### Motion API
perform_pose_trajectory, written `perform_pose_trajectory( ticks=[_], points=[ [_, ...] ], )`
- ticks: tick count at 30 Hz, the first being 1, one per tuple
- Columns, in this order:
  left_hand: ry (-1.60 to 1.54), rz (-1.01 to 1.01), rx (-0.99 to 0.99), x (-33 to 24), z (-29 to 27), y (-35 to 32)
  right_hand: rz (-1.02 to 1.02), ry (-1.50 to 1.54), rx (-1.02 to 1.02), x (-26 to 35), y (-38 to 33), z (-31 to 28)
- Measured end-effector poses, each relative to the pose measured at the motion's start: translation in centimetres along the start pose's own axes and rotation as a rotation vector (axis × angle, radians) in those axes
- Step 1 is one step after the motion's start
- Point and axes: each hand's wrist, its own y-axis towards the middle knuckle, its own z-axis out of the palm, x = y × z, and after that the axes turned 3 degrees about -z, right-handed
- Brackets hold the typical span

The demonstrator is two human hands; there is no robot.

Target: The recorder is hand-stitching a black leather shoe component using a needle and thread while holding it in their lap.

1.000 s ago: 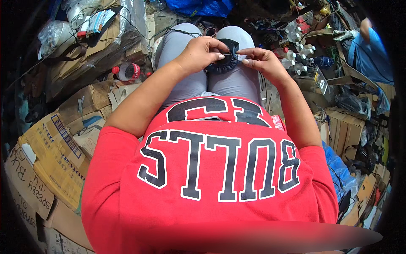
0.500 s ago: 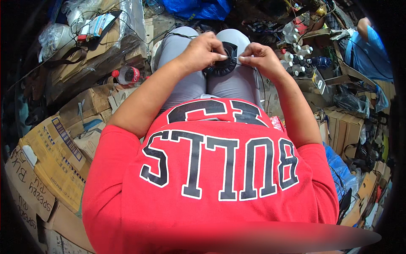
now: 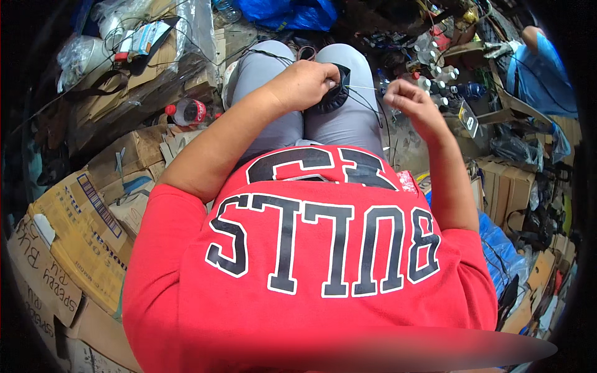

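My left hand (image 3: 308, 84) is closed on a round black piece with a gathered-looking edge (image 3: 334, 102), held over my right thigh. What exactly the piece is I cannot tell, as my fingers cover part of it. A thin pale strand or needle (image 3: 362, 87) sticks out from it to the right. Dark thread (image 3: 367, 104) trails off the piece across my thigh. To the right, apart from the piece, my right hand (image 3: 413, 107) is raised with thumb and fingers curled together near the strand's end. Whatever those fingertips pinch is too small to make out.
Small white-capped bottles (image 3: 438, 81) stand beyond my right hand. On the left lies a cola bottle (image 3: 186, 112) near flattened cardboard (image 3: 81, 214). Blue plastic (image 3: 286, 12) is heaped ahead, and a blue cloth-like sheet (image 3: 544, 78) hangs at the far right.
My right hand has moved away from the black piece, to the right and slightly nearer me. My left hand has shifted slightly right, still gripping the piece. More dark thread now shows.
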Motion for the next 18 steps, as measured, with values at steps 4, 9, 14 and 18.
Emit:
perform_pose_trajectory(
  ticks=[4,9,14,18],
  points=[
    [0.035,0.023,0.002,0.1,-0.1,0.3,0.066,-0.113,0.014,0.8,0.6,-0.2],
    [0.035,-0.002,0.028,-0.4,-0.4,0.3,0.050,-0.430,0.008,-1.5,-1.2,1.8],
    [0.046,0.033,0.010,0.0,-0.4,-0.1,-0.180,-0.181,-0.080,2.7,0.4,-0.5],
    [0.116,0.061,0.033,-1.0,-0.5,0.6,-0.184,-0.664,-0.349,-0.7,5.4,-5.0]
  ],
)
